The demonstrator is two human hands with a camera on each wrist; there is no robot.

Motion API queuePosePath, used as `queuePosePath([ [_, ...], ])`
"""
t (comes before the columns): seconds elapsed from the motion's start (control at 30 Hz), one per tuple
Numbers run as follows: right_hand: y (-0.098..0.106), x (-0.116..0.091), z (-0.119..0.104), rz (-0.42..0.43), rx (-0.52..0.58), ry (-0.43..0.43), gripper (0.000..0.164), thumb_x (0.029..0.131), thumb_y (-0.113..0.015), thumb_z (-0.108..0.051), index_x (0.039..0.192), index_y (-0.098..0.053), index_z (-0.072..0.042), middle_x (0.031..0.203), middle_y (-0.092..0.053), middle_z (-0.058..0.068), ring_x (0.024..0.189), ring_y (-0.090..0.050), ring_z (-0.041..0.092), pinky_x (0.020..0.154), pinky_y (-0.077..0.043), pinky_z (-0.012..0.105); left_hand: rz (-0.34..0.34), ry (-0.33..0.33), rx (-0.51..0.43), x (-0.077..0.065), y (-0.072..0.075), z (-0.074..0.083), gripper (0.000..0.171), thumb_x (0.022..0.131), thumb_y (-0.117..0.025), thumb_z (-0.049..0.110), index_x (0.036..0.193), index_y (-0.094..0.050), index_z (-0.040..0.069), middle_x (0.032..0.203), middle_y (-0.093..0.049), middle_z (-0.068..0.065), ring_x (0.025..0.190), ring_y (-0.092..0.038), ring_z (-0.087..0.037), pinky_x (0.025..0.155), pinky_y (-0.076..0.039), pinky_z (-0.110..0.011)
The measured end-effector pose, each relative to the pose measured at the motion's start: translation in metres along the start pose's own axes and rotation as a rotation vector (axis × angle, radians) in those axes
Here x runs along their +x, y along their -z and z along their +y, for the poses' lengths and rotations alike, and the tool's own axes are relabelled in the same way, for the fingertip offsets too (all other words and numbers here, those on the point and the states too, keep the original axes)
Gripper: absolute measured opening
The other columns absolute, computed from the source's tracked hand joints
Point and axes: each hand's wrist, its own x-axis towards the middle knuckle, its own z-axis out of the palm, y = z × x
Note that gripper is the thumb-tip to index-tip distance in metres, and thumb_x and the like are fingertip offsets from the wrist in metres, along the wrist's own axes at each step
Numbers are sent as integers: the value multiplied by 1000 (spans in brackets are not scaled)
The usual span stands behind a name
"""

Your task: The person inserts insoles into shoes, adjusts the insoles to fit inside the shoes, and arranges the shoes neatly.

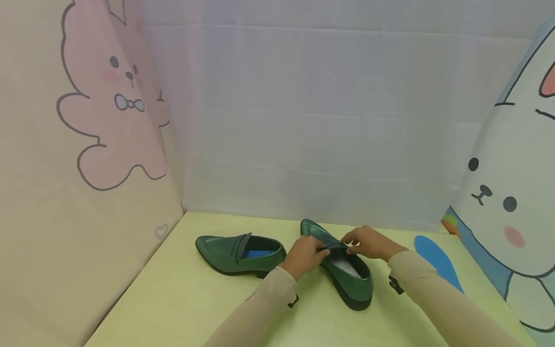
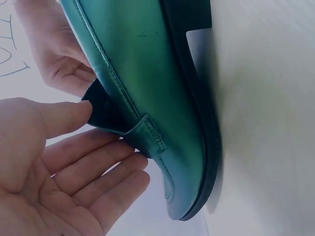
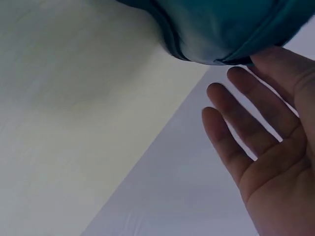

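My left hand [image 1: 302,257] pinches the raised tongue edge of a green loafer [image 1: 353,284], thumb inside the opening and fingers along the outer side. From the other side, my right hand [image 1: 372,242] pinches the same tongue edge between thumb and forefinger; its other fingers stay extended in the right wrist view. This loafer stands on its dark sole, toe pointing away, with a pale lining [image 1: 344,265] visible inside. To its left, a second green loafer [image 1: 221,253] lies toe leftward, with a blue insole [image 1: 257,253] inside it.
A loose blue insole [image 1: 438,260] lies flat on the pale yellow table [image 1: 173,299], right of my right hand and partly behind the sleeve. White cloth [image 1: 325,120] hangs behind the table; printed cartoon panels stand at both sides.
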Motion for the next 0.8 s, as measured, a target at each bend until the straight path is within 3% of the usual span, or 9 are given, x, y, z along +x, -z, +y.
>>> queuePosePath([
  [0.23, -3, 0, 13, 15, 18, 46, 26, 90, -59, -15, 111, -65, -1, 105, -66, 12, 93, -62, 26, 76, -50, 37, 36, -10, -20, 2, -3, 1, 22, 93, -57, 29, 99, -72, 14, 67, -62, 11, 45, -47, 0, 46, -40, -17],
  [0.33, -3, 2, 16, 12, 28, 25, 26, 92, -57, -16, 112, -65, -3, 104, -66, 11, 94, -61, 26, 77, -50, 37, 49, 8, -38, 4, -3, 0, 23, 94, -56, 28, 85, -73, 15, 54, -53, 11, 41, -44, -2, 42, -37, -18],
  [0.47, -2, 5, 22, 20, 40, 8, 24, 94, -55, -19, 109, -67, -4, 103, -67, 8, 94, -61, 26, 78, -49, 37, 87, 18, -36, 7, -2, -2, 37, 94, -54, 26, 58, -60, 20, 43, -41, 8, 38, -39, -6, 38, -31, -20],
  [0.6, -1, 12, 26, 28, 49, 40, 21, 94, -55, -20, 101, -69, -7, 96, -68, 3, 87, -62, 19, 74, -50, 37, 102, 46, -54, 10, -4, -5, 44, 95, -52, 26, 51, -49, 20, 42, -38, 7, 38, -37, -6, 36, -29, -20],
  [0.7, -1, 17, 29, 12, 74, 48, 19, 93, -56, -20, 97, -70, -8, 90, -68, 2, 80, -61, 13, 70, -50, 35, 103, 95, -112, 11, -7, -7, 28, 94, -53, 25, 71, -64, 14, 52, -50, 8, 41, -42, -5, 39, -35, -20],
  [0.8, 0, 20, 30, -14, 112, 12, 20, 95, -54, -21, 97, -69, -7, 88, -67, 2, 77, -59, 11, 68, -49, 35, 109, 137, -162, 14, -9, -7, 22, 94, -54, 24, 102, -67, 9, 59, -57, 6, 44, -48, -7, 42, -40, -23],
])
